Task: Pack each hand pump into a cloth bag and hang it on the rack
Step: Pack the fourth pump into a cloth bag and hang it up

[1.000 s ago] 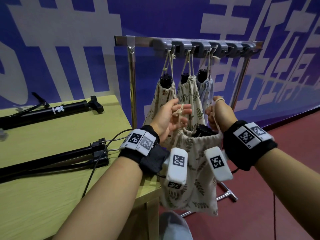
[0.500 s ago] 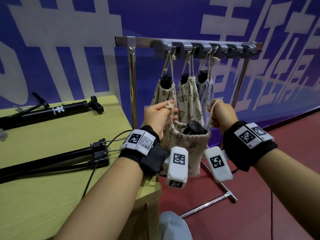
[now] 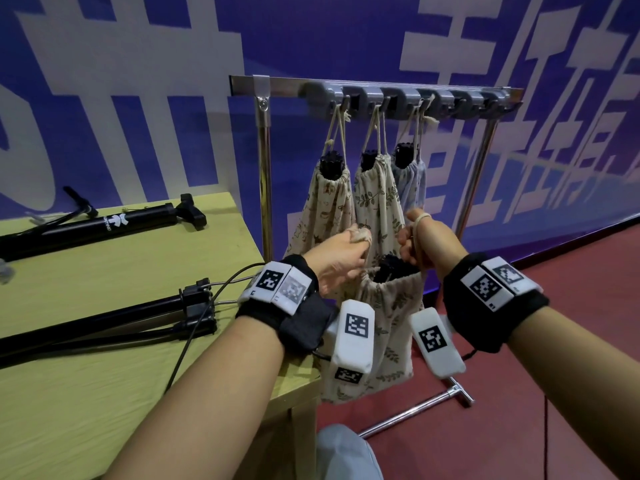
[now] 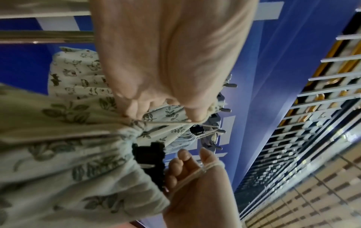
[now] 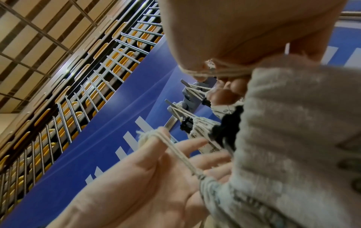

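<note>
Both hands gripped drawstrings: left hand (image 3: 341, 256) pinched one cord, right hand (image 3: 427, 242) had the other looped over its thumb, the leaf-print cloth bag (image 3: 391, 317) strung between them. A black hand pump (image 3: 393, 266) poked from its mouth, just before the rack (image 3: 408, 98).

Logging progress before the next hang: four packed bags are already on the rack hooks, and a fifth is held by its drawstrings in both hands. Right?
Not quite. The head view shows three packed bags on the rack, not four: first bag, second bag, third bag. The held bag is the fourth, its drawstrings gripped by the left hand and right hand.
</note>
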{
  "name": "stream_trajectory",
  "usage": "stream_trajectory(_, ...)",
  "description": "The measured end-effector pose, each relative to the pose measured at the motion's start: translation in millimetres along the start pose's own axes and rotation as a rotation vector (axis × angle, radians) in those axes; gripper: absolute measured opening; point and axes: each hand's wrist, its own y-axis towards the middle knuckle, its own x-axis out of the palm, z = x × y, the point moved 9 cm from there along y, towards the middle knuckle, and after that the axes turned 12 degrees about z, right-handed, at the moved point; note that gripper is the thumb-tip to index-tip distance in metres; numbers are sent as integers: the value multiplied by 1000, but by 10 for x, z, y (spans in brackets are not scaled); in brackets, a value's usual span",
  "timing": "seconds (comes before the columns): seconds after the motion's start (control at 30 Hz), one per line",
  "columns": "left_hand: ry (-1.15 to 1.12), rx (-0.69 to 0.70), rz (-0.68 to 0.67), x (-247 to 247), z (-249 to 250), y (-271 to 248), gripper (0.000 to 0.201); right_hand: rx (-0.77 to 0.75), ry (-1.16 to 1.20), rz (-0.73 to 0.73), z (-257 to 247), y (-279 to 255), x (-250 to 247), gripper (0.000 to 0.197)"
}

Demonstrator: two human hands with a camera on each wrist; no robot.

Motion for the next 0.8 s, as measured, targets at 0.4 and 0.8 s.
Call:
stream_trajectory(0.4,-11,39,85,-88,99,-9,37,-278,-661,-57,10,-2,9,31)
stream_trajectory(0.8,-130,64,199,-333,173,43,51,-225,-706,-578,327,-262,402,32)
